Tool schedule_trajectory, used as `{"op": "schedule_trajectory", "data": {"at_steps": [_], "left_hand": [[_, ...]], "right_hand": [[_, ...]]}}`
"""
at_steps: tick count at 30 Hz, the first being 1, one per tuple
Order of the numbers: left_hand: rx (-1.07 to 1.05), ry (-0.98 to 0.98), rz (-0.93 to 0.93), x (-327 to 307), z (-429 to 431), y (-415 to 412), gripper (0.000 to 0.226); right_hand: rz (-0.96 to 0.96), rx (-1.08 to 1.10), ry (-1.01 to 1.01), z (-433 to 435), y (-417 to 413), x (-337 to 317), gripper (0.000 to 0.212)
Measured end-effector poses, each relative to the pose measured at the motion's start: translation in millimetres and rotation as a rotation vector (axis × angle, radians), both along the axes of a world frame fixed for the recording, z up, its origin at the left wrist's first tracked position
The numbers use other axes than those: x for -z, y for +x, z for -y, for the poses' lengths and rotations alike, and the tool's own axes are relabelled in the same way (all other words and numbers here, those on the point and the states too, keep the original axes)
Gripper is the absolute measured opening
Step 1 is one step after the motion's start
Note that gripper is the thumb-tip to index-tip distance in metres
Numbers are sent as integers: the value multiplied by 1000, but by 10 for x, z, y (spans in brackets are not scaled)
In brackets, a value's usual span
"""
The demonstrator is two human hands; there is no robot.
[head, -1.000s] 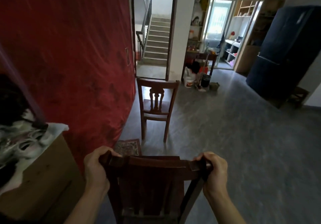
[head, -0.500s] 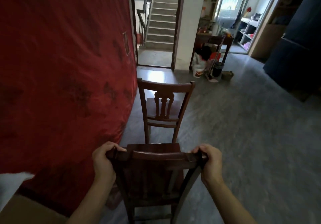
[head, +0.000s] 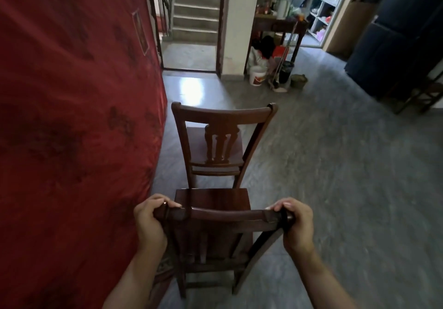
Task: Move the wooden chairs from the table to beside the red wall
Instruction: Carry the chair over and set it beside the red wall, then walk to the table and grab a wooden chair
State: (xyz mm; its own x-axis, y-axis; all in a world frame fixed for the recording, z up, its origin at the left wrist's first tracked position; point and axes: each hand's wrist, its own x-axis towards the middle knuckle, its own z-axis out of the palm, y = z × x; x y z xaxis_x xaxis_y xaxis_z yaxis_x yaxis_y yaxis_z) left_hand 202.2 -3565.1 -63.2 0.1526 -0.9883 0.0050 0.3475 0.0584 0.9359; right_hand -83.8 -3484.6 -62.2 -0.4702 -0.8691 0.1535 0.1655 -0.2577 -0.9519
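Note:
I hold a dark wooden chair (head: 213, 215) by its top rail, its back towards me. My left hand (head: 149, 222) grips the rail's left end and my right hand (head: 296, 224) grips its right end. Right in front of it stands a second wooden chair (head: 223, 138) on the floor, facing the same way, its back almost touching the held chair's seat. Both chairs are close beside the red cloth-covered wall (head: 72, 116) on the left.
Ahead, a doorway (head: 191, 20) opens onto stairs. A small table with a white bucket (head: 257, 76), a mop and bins stands by the white pillar. A dark blue fridge (head: 402, 32) is at the right. Grey floor (head: 347, 176) stretches to the right.
I have walked forward with the held chair along the red wall. The standing chair is now much nearer, just in front of the held one. The cabinet at the left has left the view.

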Motion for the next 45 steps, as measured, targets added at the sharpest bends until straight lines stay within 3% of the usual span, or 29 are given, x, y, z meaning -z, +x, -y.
{"op": "schedule_trajectory", "data": {"at_steps": [8, 21, 25, 32, 37, 42, 45], "left_hand": [[28, -35, -30, 128, 150, -102, 26], [166, -41, 153, 403, -666, 92, 31], [118, -15, 136, 376, -919, 142, 33], [112, 154, 255, -37, -1035, 179, 34], [78, 11, 287, -643, -1044, 159, 42], [395, -7, 35, -1305, -771, -419, 32], [598, 20, -39, -1598, -676, -1056, 41]], "right_hand": [[11, -2, -2, 199, -142, 78, 30], [-103, -135, 69, -745, -101, 387, 30], [-153, -144, 101, -948, -8, 398, 33], [-108, -104, 291, -1011, -49, 70, 32], [-1, -99, 263, -1039, -135, -469, 31], [123, -63, 108, -1147, -337, -1146, 41], [155, 94, 57, -1380, -601, -1480, 43]]}}
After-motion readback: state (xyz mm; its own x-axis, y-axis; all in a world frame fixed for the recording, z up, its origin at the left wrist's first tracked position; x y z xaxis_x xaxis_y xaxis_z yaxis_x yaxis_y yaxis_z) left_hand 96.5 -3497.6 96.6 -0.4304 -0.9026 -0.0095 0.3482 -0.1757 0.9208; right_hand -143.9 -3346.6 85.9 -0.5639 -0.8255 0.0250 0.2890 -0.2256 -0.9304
